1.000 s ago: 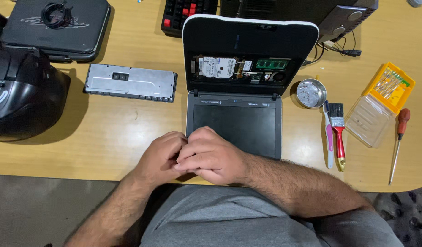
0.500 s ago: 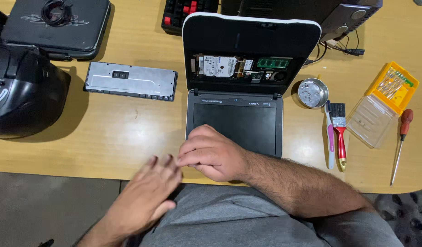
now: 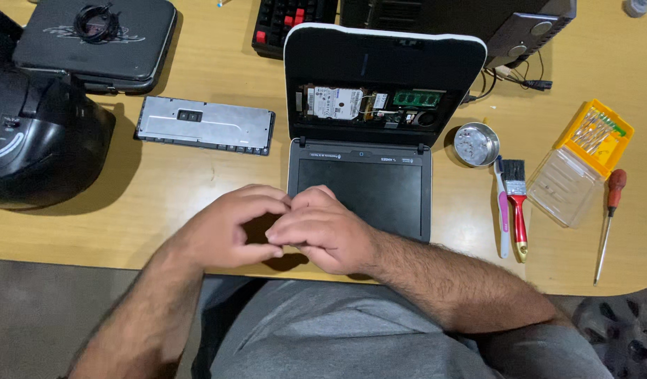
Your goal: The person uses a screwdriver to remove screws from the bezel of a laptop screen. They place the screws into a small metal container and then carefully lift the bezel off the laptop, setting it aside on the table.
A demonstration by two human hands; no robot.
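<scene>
Two hands meeting at lower centre, before the opened laptop
Left hand and right hand curling narrow, fingertips touching, possibly pinching something unseen; next calling for steady placement

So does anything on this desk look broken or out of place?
Yes: the small laptop lies opened up, its base lacking a cover, so the drive and green memory stick show. A detached grey panel lies to its left. Both hands meet at the desk edge; whether they hold anything is hidden.
</scene>
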